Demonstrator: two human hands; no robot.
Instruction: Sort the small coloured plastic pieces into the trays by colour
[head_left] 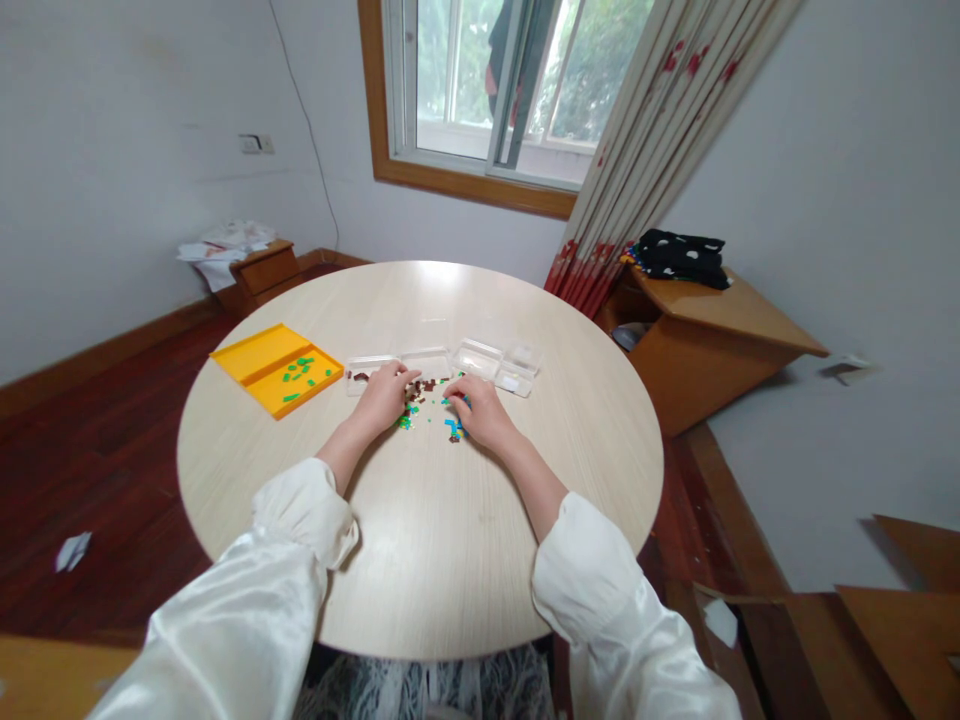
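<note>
Fingers of both hands (384, 396) curled beside small multicoloured pieces (429, 386).

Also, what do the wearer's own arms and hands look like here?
The left sleeve and right sleeve are shiny, satin-like white cloth, loose and puffed, gathered at the ends partway down the forearms. The left hand and right hand wear no gloves; no watch or bracelet shows. Any rings would be too small to tell.

No legible text, as far as visible
</note>
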